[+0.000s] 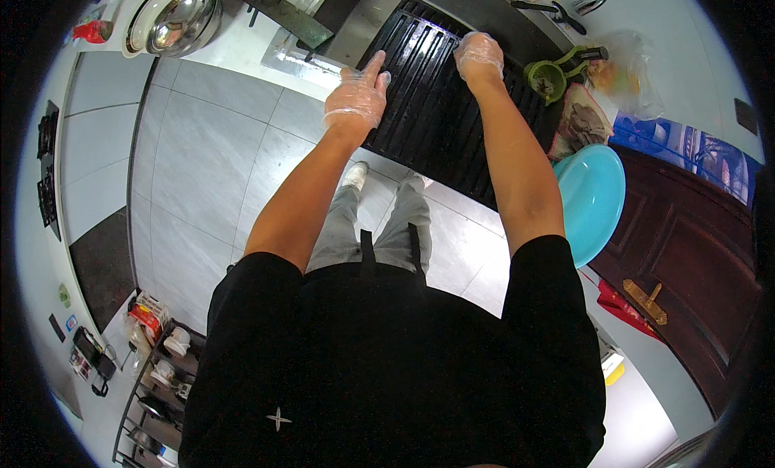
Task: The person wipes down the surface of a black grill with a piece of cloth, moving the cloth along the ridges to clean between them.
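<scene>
Both hands wear clear plastic gloves. A black ribbed panel (424, 105), wet and shiny near its top, lies before me against a metal surface (375, 20). My left hand (358, 96) is over the panel's left edge, its fingers spread and one pointing up; I see nothing held in it. My right hand (479, 55) is curled over the upper right part of the panel. What may be inside its fingers is hidden. Right of that hand, a green strainer-like cup (547, 80) with a handle stands beside a crumpled cloth (581, 120).
A turquoise basin (592, 202) is at the right, by a dark wooden door (696, 256). Metal bowls (184, 20) stand on the white counter at the upper left. A clear plastic bag (629, 74) lies upper right. A shelf rack (142, 389) stands lower left.
</scene>
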Demonstrator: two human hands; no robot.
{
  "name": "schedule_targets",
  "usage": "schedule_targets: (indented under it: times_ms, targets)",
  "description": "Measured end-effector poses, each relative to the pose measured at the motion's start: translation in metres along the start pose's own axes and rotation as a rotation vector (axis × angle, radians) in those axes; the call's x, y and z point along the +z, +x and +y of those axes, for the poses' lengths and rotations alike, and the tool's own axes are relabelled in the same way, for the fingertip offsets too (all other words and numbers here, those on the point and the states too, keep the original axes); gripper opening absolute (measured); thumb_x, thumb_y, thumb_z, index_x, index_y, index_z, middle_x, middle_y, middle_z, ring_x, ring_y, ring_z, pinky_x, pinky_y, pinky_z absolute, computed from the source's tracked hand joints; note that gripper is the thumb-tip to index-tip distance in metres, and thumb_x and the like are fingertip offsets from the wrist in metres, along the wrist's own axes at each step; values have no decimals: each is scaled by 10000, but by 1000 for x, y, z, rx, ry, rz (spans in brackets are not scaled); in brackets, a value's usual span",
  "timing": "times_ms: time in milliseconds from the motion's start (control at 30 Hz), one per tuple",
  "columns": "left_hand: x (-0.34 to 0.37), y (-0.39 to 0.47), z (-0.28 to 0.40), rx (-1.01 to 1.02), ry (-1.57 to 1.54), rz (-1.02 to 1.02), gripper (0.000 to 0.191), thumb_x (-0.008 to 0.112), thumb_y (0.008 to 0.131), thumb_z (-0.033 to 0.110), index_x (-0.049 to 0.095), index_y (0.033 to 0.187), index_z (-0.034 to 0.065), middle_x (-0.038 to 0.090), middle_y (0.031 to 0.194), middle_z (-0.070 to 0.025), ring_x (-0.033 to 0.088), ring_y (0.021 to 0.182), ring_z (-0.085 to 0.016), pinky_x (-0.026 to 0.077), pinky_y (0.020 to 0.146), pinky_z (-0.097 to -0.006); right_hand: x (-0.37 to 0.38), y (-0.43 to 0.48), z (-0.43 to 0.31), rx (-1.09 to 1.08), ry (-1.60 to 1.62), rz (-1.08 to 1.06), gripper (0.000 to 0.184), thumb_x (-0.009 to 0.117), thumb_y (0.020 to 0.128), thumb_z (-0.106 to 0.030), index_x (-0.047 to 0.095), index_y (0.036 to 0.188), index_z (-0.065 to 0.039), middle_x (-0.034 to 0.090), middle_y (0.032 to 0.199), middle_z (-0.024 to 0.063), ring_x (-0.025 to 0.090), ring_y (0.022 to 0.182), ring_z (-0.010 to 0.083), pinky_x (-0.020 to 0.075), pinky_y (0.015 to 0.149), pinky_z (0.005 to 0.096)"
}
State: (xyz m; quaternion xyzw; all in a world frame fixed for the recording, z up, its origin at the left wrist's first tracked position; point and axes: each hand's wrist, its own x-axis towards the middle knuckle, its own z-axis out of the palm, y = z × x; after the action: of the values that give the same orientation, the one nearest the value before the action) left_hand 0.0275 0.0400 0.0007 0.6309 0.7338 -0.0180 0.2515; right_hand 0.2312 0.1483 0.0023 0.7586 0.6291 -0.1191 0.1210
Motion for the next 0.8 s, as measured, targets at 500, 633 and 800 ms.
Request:
schedule_targets:
  times_ms: [500, 633, 800]
  targets:
    - [5, 3, 0, 5, -11, -7, 474, 316, 1027, 491, 317, 1494, 411, 487, 1354, -255, 654, 1057, -372, 524, 903, -444, 19, 9, 8, 380, 451, -4, 261, 682, 849, -237, 740, 910, 10, 711, 1036, 214, 709, 935, 340, 574, 805, 407]
    - [7, 3, -3, 14, -18, 21, 473, 315, 1026, 493, 324, 1492, 411, 502, 1330, -252, 660, 1040, -369, 530, 881, -449, 25, -8, 10, 69, 70, -86, 334, 620, 876, -349, 736, 1085, -116, 677, 1172, 159, 637, 1100, 345, 494, 961, 375]
    - [7, 2, -1, 18, -22, 29, 473, 328, 1024, 491, 328, 1491, 411, 527, 1299, -246, 666, 1020, -370, 533, 868, -451, 40, -10, 28, 203, 562, 99, 248, 640, 866, -274, 750, 1063, -171, 706, 1120, 116, 675, 1013, 326, 531, 880, 375]
